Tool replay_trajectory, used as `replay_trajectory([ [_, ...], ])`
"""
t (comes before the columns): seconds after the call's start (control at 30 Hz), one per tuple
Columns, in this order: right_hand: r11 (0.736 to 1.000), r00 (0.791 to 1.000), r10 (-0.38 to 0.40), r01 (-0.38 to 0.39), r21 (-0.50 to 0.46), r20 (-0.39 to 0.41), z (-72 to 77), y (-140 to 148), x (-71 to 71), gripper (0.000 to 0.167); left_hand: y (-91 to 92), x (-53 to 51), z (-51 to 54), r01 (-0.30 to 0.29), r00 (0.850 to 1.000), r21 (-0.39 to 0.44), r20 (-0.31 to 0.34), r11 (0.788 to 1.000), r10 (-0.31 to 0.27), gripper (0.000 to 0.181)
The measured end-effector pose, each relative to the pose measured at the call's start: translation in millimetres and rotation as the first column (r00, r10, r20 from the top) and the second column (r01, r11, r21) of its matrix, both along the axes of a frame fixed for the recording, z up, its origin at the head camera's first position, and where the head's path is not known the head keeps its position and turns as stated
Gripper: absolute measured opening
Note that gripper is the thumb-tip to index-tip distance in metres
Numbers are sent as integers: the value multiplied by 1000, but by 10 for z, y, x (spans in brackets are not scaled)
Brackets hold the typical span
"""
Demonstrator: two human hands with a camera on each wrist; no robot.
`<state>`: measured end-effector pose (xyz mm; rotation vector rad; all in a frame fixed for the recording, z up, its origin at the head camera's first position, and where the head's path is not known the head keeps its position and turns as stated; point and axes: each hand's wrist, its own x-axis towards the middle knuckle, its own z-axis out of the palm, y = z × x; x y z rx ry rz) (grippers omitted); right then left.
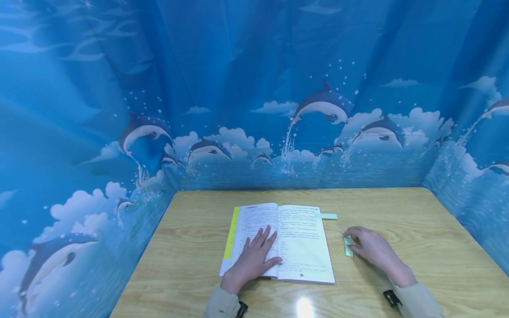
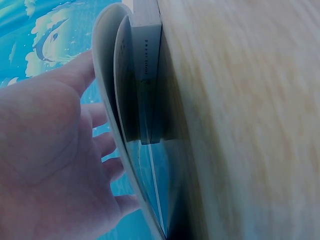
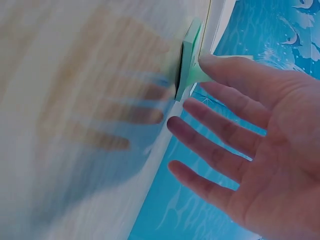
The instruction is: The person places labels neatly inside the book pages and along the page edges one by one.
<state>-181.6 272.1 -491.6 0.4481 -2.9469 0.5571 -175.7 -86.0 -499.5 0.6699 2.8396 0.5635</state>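
Note:
An open book (image 1: pixel 304 247) lies on the table, its printed pages facing up. My left hand (image 1: pixel 255 258) rests on the left page with its fingers spread, the thumb reaching over the gutter. In the left wrist view, the book's lower edge (image 2: pixel 146 55) and curved pages show beside the palm. Right of the book, a pad of pale green sticky notes (image 3: pixel 186 62) lies on the table. My right hand (image 1: pixel 371 247) pinches a lifted green sheet at the pad between thumb and index finger. Its other fingers (image 3: pixel 215 150) stay extended.
A pale green sticky strip (image 1: pixel 329 216) sticks out from the right page's upper edge. Along the book's left side runs a yellow band (image 1: pixel 232 232). The wooden table (image 1: pixel 191 238) meets a blue dolphin-print curtain (image 1: pixel 246 88) at the back and sides.

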Motion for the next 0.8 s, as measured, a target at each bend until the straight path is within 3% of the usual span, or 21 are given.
replay_trajectory([
  [0.37,994,998,-50,46,97,40,8,-62,-196,24,1,6,8,-7,1000,-2,8,1000,7,75],
  [0.67,996,999,-51,52,74,-17,22,-43,-224,5,2,17,33,0,1000,15,-1,1000,0,74],
  [0.8,996,999,-45,47,74,-24,19,-31,-227,6,-4,10,13,-4,1000,10,0,1000,4,74],
])
